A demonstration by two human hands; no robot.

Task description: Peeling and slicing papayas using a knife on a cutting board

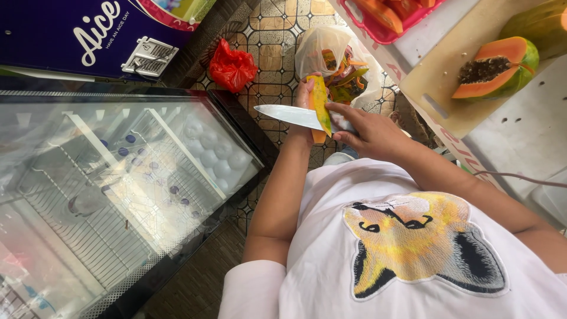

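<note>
My left hand [305, 97] pinches the papaya slice [319, 106] upright over the plastic bag [322, 50] so peel drops in, while my right hand [366, 131] grips the knife [289, 115] flat against its skin.

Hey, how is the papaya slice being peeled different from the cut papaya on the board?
The papaya slice is a narrow strip held upright in the left hand; the cut papaya is a broad half lying on the cutting board.
The cut papaya shows dark seeds in its hollow; the slice shows none.
The slice has the knife in the right hand against it; the half is untouched.
Both have orange flesh and green-yellow skin.
</note>
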